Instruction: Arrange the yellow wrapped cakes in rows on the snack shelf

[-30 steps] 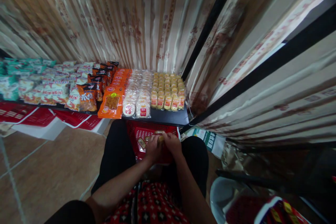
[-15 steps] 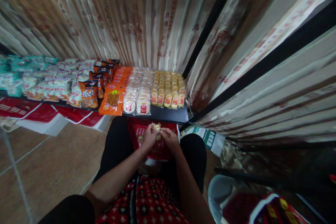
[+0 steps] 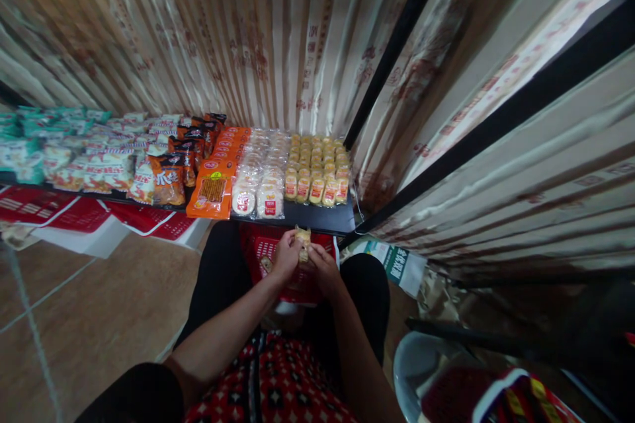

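Note:
Between my knees, my left hand [image 3: 286, 256] and my right hand [image 3: 322, 263] both pinch a small wrapped yellowish snack packet [image 3: 303, 236]. The fingers of both hands are closed on its sides, and they partly hide it. Under the hands is a red basket [image 3: 262, 244] with a few similar packets showing inside. Just beyond, on the black shelf [image 3: 317, 217], stand rows of yellow snack packets [image 3: 316, 190], and to their left rows of round white wrapped crackers [image 3: 270, 201].
Farther left on the shelf lie orange snack bags [image 3: 213, 188], brown-orange bags [image 3: 169, 178], white bags [image 3: 106, 165] and green bags [image 3: 30, 158]. Red baskets [image 3: 84, 211] sit beneath. Black poles [image 3: 397, 53] and a pleated curtain [image 3: 297, 33] border the shelf. A pale bucket [image 3: 407, 363] stands at right.
Both hands have shifted slightly, and the packet is raised a little and turned so more of its yellowish face shows. The shelf goods have not moved.

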`<action>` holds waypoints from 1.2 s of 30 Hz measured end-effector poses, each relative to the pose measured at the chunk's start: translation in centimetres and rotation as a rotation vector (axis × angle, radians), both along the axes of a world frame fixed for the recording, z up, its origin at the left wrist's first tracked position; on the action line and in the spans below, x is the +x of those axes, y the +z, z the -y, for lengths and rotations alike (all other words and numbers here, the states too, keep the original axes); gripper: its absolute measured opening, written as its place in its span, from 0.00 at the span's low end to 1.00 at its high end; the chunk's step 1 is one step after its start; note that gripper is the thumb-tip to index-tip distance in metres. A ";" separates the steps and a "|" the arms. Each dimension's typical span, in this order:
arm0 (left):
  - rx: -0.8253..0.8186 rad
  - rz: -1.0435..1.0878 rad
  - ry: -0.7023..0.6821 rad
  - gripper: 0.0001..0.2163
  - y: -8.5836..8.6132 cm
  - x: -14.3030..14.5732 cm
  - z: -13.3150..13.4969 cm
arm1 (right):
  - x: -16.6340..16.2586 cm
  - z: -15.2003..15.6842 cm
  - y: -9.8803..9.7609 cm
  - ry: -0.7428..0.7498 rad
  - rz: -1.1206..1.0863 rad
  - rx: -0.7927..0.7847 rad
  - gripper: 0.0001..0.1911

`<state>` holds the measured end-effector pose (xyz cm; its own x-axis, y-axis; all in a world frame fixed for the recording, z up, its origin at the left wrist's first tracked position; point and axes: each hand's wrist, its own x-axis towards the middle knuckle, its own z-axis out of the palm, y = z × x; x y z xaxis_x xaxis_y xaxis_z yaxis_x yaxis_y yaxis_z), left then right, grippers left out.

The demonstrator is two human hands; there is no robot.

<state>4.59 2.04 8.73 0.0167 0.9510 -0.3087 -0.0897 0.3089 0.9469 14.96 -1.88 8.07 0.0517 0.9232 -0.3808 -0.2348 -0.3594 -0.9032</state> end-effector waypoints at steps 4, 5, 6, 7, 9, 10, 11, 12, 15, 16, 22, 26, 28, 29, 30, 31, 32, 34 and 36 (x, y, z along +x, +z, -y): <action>-0.006 0.013 -0.001 0.11 0.1 0.4 -0.1 | -0.2 -0.1 0.4 -0.039 -0.091 -0.004 0.23; -0.010 0.003 -0.002 0.11 0.1 0.5 -0.1 | -0.1 -0.2 0.5 -0.044 -0.108 -0.006 0.22; -0.011 -0.012 -0.006 0.11 0.2 0.7 -0.2 | -0.1 -0.2 0.6 -0.048 -0.117 -0.006 0.21; -0.008 -0.027 -0.011 0.10 0.2 0.8 -0.3 | 0.0 -0.3 0.6 -0.048 -0.118 -0.003 0.20; 0.010 -0.054 -0.022 0.09 0.4 1.1 -0.5 | 0.2 -0.5 0.7 -0.053 -0.094 0.012 0.19; 0.020 -0.066 -0.026 0.09 0.6 1.2 -0.6 | 0.3 -0.7 0.8 -0.060 -0.069 0.021 0.19; 0.028 -0.079 -0.026 0.08 0.8 1.3 -0.7 | 0.3 -0.8 0.8 -0.071 -0.040 0.030 0.19; 0.032 -0.095 -0.024 0.08 1.0 1.4 -0.7 | 0.4 -0.8 0.9 -0.089 -0.010 0.039 0.19; 0.033 -0.171 -0.009 0.09 1.6 1.7 -0.8 | 0.5 -0.9 1.1 -0.137 0.029 0.079 0.20; 0.034 -0.200 0.002 0.10 1.7 1.7 -0.8 | 0.5 -0.9 1.2 -0.142 0.014 0.092 0.20; 0.128 -0.328 0.027 0.05 2.4 1.8 -0.8 | 1.0 -1.0 1.6 -0.190 -0.030 0.082 0.19; 0.145 -0.297 -0.038 0.07 2.7 1.7 -0.9 | 1.2 -1.4 2.3 -0.239 0.193 0.132 0.18; 0.131 -0.252 -0.064 0.09 2.8 1.8 -0.9 | 1.2 -1.5 2.8 -0.253 0.421 0.156 0.17; 0.123 -0.217 -0.074 0.09 2.8 1.9 -0.8 | 1.2 -1.5 3.0 -0.255 0.555 0.157 0.17; 0.117 -0.178 -0.082 0.09 2.8 1.9 -0.8 | 1.2 -1.5 3.2 -0.251 0.687 0.154 0.17; 0.111 -0.141 -0.086 0.09 2.8 2.0 -0.8 | 1.2 -1.5 3.3 -0.247 0.808 0.151 0.17; 0.103 -0.109 -0.086 0.08 2.7 2.1 -0.8 | 1.1 -1.5 3.4 -0.242 0.906 0.152 0.17; 0.084 -0.059 -0.075 0.07 2.7 2.3 -0.8 | 1.0 -1.5 3.4 -0.243 1.031 0.169 0.17; 0.067 -0.032 -0.064 0.07 2.5 2.5 -0.8 | 0.8 -1.5 3.2 -0.248 1.095 0.193 0.16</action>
